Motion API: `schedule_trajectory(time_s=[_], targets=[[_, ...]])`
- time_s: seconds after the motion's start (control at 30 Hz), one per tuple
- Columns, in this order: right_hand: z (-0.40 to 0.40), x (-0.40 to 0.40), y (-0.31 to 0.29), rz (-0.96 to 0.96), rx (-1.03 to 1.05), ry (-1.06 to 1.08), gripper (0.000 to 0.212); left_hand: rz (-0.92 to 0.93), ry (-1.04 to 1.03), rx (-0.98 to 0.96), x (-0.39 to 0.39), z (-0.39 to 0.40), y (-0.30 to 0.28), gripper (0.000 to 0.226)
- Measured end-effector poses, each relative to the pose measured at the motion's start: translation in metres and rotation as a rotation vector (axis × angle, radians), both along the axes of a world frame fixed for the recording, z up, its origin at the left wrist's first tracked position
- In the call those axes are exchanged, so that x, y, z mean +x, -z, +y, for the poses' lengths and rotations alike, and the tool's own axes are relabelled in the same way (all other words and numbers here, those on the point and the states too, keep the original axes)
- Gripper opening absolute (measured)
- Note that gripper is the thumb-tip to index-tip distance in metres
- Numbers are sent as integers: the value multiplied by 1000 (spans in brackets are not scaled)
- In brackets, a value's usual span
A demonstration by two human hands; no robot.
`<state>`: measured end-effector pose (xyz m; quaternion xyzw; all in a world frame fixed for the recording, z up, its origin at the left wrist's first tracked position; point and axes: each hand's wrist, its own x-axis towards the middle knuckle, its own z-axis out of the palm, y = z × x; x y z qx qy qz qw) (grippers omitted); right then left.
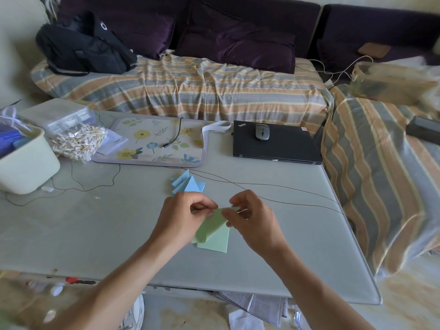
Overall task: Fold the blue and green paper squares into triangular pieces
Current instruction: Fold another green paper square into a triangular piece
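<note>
green paper (213, 231) pinched at its far edge by left hand (184, 216) and right hand (252, 216); align corners, then crease firmly.

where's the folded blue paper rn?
Head view, mid-table: the blue paper lies just beyond both hands, in front of the floral mat.

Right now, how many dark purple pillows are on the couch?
2. One pillow leans at the back beside the black backpack; the other pillow lies to its right, on the striped blanket. The backpack may hide more.
</note>
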<state>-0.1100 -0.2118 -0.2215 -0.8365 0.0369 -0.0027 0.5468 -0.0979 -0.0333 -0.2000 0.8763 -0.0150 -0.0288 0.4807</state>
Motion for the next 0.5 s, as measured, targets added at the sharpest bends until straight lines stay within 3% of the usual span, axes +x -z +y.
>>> schedule_trajectory(time_s=[0.1, 0.33, 0.5], targets=[[1, 0, -4, 207, 288, -37, 26, 94, -50, -199, 0, 1, -1, 16], [2, 2, 3, 222, 343, -41, 32, 364, -55, -430, -5, -7, -6, 13], [5, 1, 4, 256, 353, -75, 38, 421, -145, -550, -6, -9, -5, 15]])
